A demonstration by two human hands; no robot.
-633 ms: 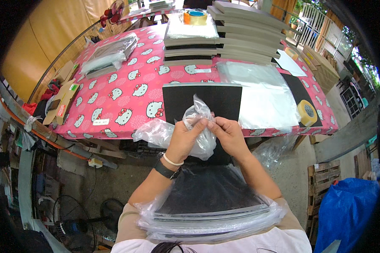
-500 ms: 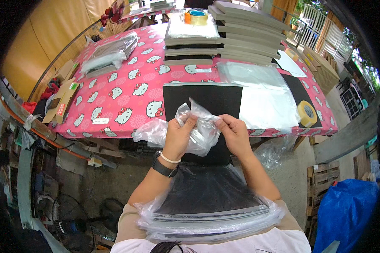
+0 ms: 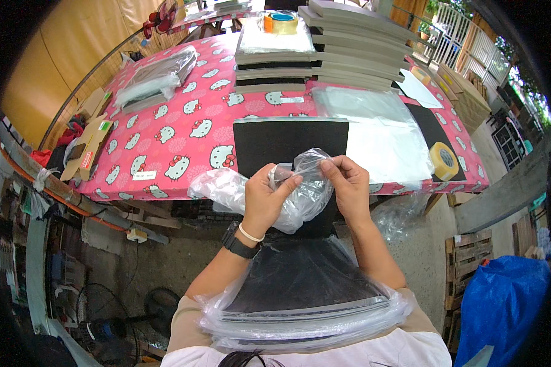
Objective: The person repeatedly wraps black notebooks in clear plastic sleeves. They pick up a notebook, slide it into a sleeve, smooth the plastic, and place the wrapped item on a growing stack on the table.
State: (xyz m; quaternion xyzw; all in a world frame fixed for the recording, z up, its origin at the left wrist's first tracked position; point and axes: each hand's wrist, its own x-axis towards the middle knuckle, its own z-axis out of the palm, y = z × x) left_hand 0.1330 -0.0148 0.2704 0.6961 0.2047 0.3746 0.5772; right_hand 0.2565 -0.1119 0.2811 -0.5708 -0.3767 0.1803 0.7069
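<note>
A crumpled clear plastic bag (image 3: 303,199) is pinched between my two hands above the table's near edge. My left hand (image 3: 266,192), with a dark watch on the wrist, grips its left part. The fingertips of my right hand (image 3: 347,183) pinch its upper right edge. Behind it a black board (image 3: 288,137) lies on the table, partly covered by the bag and my hands. On my lap rests a stack of black sheets (image 3: 306,269) wrapped in clear plastic.
Flat clear bags (image 3: 382,147) lie right of the board, with a yellow tape roll (image 3: 444,160) beside them. Tall stacks of grey boards (image 3: 361,52) stand at the back of the pink tablecloth (image 3: 180,137). An opened carton (image 3: 92,144) sits at the left edge.
The bag has been shifted slightly right and its upper edge now bulges up in a rounded fold. Both hands have moved a little to the right.
</note>
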